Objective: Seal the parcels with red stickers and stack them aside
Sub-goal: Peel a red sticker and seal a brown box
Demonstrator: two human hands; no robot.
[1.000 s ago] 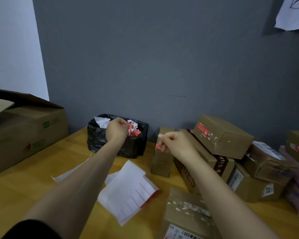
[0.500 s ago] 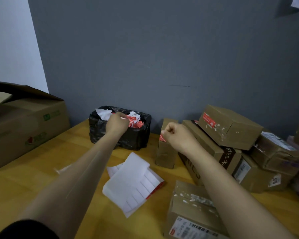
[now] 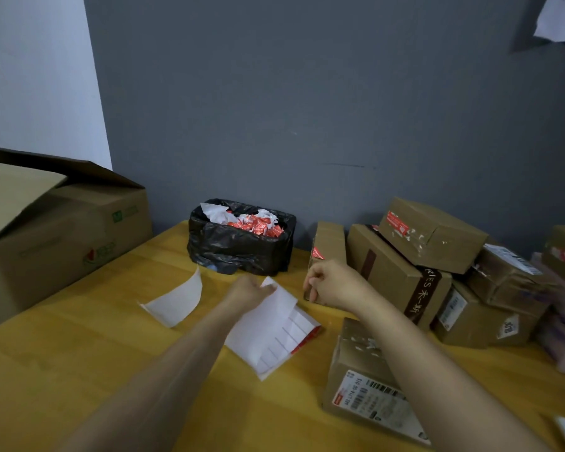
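- Left hand [image 3: 248, 290] pinches the sticker sheet [image 3: 274, 331] corner on the desk [image 3: 79, 353], so I'd guess it's peeling time.
- Right hand [image 3: 336, 285] is curled beside the upright parcel [image 3: 329, 238]; can't tell if it's holding anything.
- Next up: peel one sticker off cleanly.

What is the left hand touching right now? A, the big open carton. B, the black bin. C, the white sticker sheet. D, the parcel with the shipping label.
C: the left hand holds the curled top edge of the white sticker sheet, nearer the camera than the black bin.

Blurred, unreadable label [image 3: 375, 407] on near parcel [image 3: 356, 353]
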